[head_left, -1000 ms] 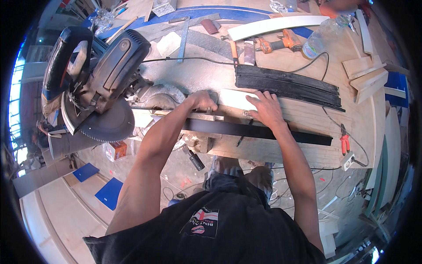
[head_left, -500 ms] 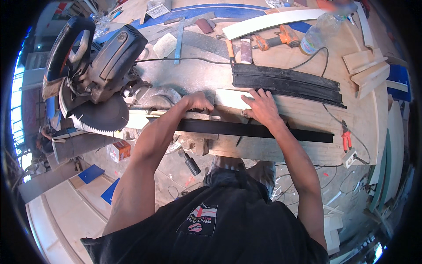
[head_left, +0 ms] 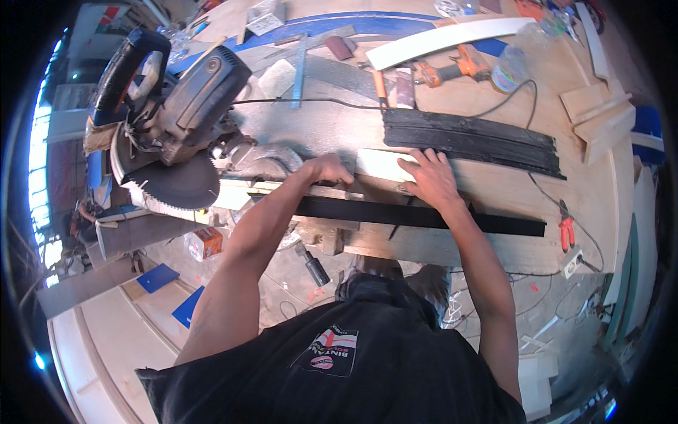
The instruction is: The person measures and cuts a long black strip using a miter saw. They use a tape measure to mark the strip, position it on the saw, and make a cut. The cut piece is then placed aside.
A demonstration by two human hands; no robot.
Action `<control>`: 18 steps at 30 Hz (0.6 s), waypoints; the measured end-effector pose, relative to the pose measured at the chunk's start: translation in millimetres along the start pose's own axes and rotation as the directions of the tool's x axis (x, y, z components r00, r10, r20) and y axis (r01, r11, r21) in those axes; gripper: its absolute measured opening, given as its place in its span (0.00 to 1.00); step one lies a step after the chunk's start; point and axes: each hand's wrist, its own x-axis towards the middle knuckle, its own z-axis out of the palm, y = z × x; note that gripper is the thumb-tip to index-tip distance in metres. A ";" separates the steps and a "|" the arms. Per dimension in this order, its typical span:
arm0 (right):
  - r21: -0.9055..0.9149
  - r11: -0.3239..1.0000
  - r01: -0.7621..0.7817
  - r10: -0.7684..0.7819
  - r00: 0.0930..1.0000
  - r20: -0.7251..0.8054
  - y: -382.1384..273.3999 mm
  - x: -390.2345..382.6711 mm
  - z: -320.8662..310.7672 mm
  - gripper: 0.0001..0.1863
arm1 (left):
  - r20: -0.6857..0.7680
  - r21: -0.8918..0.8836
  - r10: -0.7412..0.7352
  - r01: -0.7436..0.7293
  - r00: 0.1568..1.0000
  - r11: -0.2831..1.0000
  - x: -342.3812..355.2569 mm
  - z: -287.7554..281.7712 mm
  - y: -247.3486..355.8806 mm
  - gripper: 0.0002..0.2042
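A short white board (head_left: pixel 376 163) lies across the workbench in front of me. My right hand (head_left: pixel 432 178) is closed over its right end, fingers across the far edge and thumb on the near side. Just left of the board, my left hand (head_left: pixel 329 170) has its fingers curled down beside the saw's base, above a narrow wooden strip (head_left: pixel 337 192). Whatever those fingers hold is hidden. A long black strip (head_left: pixel 424 214) runs along the near side of the bench, passing under my right forearm. The mitre saw (head_left: pixel 187 116) stands left of my hands, its toothed blade raised.
Black ribbed profiles (head_left: pixel 470 138) lie just beyond my right hand. Farther back are an orange cordless drill (head_left: pixel 455 68), a hammer (head_left: pixel 381 86), a plastic bottle (head_left: pixel 510 71) and a curved white strip (head_left: pixel 448 42). Red-handled pliers (head_left: pixel 566 230) and a power socket (head_left: pixel 572 264) sit at right.
The whole view has shifted slightly, so things appear a little farther right and lower. Both hands keep almost the same places beside the white board.
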 end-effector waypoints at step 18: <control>0.043 0.998 -0.055 0.052 0.996 0.073 -6.5 15.8 -4.2 0.31 | -0.104 0.083 -0.057 0.066 0.993 0.994 -1.0 -2.7 0.1 0.27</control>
